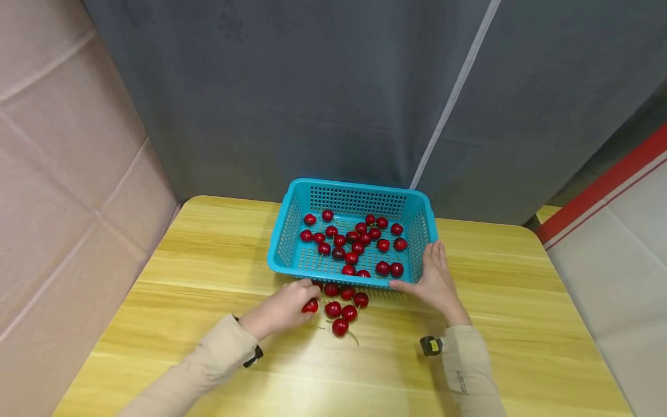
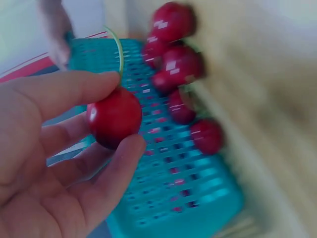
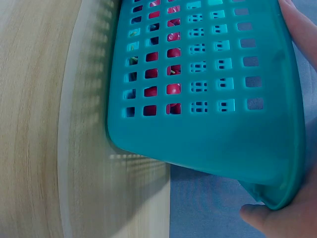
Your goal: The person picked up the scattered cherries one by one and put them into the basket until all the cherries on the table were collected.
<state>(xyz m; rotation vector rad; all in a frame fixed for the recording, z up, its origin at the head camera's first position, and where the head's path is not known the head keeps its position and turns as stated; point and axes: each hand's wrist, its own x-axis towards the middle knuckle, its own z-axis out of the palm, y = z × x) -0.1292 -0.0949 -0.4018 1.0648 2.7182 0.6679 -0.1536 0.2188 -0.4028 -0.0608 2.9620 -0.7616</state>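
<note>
My left hand (image 1: 283,307) pinches a red cherry (image 2: 115,118) between thumb and fingertips, its green stem pointing up in the left wrist view. The hand is just in front of the blue plastic basket (image 1: 281,270), beside several loose cherries (image 1: 340,327) on the table. More cherries (image 1: 357,248) lie spread over the basket's floor. My right hand (image 1: 435,284) holds the basket's near right corner, thumb along the front rim and fingers down the right side. In the right wrist view the fingers are partly cut off by the frame edge.
The wooden table (image 1: 500,324) extends to both sides of the basket. A grey curtain (image 1: 260,104) hangs behind it. A pale padded wall (image 1: 68,174) stands on the left, and a white panel with a red edge (image 1: 609,179) on the right.
</note>
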